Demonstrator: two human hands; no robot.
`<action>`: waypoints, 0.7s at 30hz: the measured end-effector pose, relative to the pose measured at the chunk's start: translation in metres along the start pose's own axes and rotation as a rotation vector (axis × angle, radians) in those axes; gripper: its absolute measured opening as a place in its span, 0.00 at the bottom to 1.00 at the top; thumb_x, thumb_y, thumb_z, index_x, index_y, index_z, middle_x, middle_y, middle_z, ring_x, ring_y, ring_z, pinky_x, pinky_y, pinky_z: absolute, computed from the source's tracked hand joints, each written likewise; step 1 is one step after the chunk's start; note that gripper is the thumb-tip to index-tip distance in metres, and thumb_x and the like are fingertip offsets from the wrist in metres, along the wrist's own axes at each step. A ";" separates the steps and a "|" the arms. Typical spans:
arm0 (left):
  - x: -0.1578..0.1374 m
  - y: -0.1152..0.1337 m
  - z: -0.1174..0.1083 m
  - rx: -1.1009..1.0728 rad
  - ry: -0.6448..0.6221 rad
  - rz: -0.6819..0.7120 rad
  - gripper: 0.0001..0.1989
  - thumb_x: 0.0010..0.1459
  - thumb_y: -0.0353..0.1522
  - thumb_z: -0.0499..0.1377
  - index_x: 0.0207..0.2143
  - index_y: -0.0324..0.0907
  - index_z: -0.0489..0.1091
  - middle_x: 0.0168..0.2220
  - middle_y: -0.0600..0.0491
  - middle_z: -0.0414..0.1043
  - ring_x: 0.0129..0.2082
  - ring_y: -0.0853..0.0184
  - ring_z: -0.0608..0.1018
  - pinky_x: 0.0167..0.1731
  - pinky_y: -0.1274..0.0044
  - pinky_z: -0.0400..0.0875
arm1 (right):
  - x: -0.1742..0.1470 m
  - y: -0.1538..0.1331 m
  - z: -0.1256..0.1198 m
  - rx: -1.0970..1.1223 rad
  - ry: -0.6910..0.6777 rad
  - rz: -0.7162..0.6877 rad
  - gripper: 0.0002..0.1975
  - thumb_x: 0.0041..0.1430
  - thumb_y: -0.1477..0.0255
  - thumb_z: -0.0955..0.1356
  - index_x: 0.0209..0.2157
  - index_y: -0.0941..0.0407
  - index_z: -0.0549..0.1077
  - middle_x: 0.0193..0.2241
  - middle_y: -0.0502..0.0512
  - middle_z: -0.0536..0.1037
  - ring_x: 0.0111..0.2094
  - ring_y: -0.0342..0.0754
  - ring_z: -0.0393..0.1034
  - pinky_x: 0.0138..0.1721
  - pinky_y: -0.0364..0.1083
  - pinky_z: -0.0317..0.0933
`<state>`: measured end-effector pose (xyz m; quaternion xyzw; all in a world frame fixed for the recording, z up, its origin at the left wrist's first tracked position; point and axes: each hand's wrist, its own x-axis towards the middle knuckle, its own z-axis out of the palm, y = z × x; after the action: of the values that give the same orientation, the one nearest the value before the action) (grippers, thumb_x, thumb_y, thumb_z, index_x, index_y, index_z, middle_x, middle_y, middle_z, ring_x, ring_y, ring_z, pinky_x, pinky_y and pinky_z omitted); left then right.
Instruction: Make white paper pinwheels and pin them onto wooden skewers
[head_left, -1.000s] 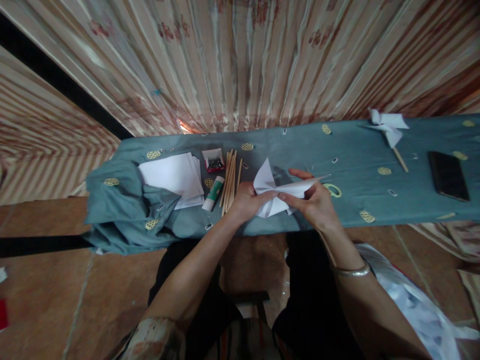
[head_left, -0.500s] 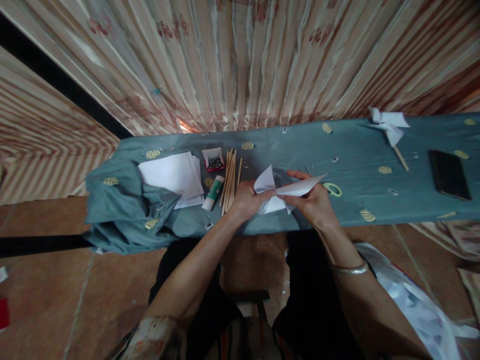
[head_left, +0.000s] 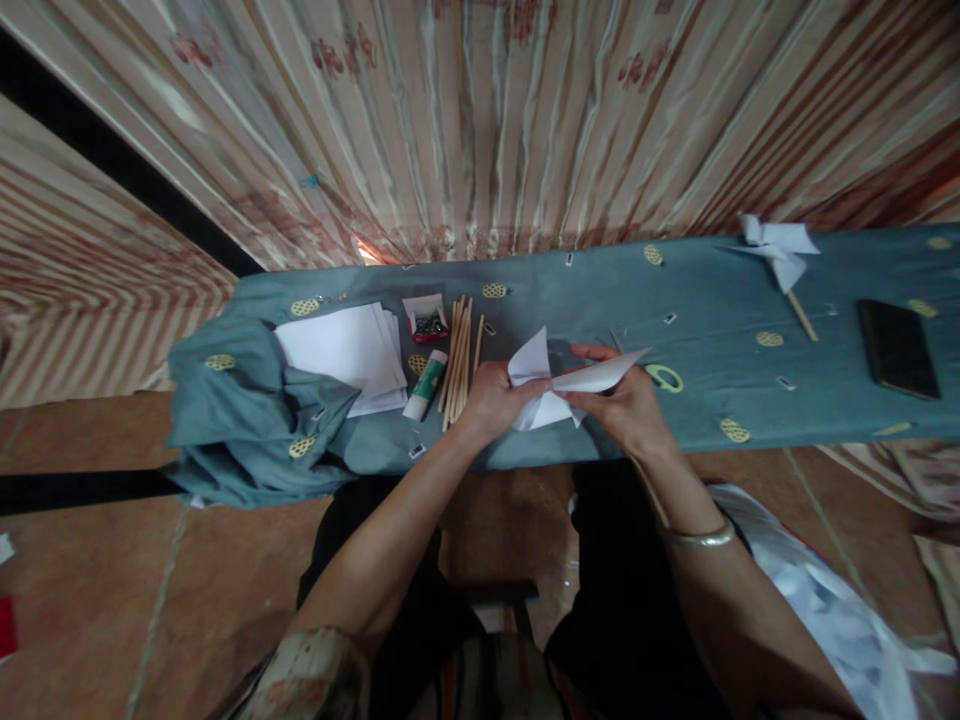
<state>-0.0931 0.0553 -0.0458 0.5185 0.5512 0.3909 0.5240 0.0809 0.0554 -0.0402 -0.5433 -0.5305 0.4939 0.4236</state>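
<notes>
Between my two hands is a white paper pinwheel (head_left: 600, 375), its blades folded in toward the middle. My left hand (head_left: 495, 400) pinches it near the centre, the thumb pressed on the folded paper. From the other side my right hand (head_left: 626, 400) grips a blade, thumb below and fingers behind the paper. No stick shows on this pinwheel. Just left of my left hand lie several wooden sticks (head_left: 457, 365), with a green and white glue stick (head_left: 426, 385) beside them. Green-handled scissors (head_left: 664, 378) rest close to my right hand, their blades partly hidden.
A small open box of metal pins (head_left: 427, 325) and a stack of white paper (head_left: 345, 345) lie to the left. Farther right are a pinwheel on a stick (head_left: 784, 250) and a dark phone (head_left: 898, 348). A pleated curtain (head_left: 480, 130) hangs behind the cloth-covered table (head_left: 585, 275).
Both hands keep their hold on the paper pinwheel in almost the same place. Only a very slight shift of the view shows.
</notes>
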 end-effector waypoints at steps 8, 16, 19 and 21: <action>-0.001 0.000 0.000 0.021 0.017 -0.008 0.08 0.50 0.33 0.67 0.25 0.35 0.78 0.24 0.52 0.77 0.25 0.68 0.76 0.26 0.80 0.66 | 0.001 0.001 0.002 0.033 0.020 0.006 0.30 0.34 0.65 0.79 0.42 0.55 0.73 0.28 0.52 0.82 0.30 0.54 0.78 0.34 0.50 0.73; -0.001 0.001 0.001 0.008 0.031 -0.014 0.07 0.49 0.32 0.67 0.24 0.35 0.78 0.22 0.54 0.76 0.24 0.68 0.75 0.24 0.80 0.64 | 0.001 0.003 0.002 0.003 0.026 0.002 0.30 0.34 0.63 0.79 0.43 0.56 0.74 0.27 0.51 0.80 0.29 0.52 0.76 0.32 0.49 0.71; -0.001 0.000 0.001 0.014 0.032 -0.014 0.07 0.49 0.32 0.67 0.24 0.35 0.77 0.22 0.54 0.76 0.24 0.68 0.76 0.24 0.80 0.64 | 0.001 0.004 0.003 0.017 0.033 0.011 0.31 0.34 0.64 0.80 0.42 0.56 0.74 0.27 0.51 0.80 0.27 0.51 0.75 0.30 0.49 0.71; -0.001 -0.001 0.001 0.020 0.034 -0.009 0.07 0.49 0.32 0.67 0.25 0.35 0.78 0.23 0.54 0.76 0.25 0.68 0.76 0.25 0.80 0.65 | 0.001 0.004 0.003 0.025 0.036 0.018 0.30 0.33 0.65 0.79 0.42 0.56 0.74 0.27 0.51 0.80 0.27 0.50 0.75 0.30 0.48 0.71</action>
<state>-0.0924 0.0545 -0.0463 0.5145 0.5661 0.3917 0.5112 0.0786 0.0556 -0.0442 -0.5514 -0.5118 0.4945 0.4353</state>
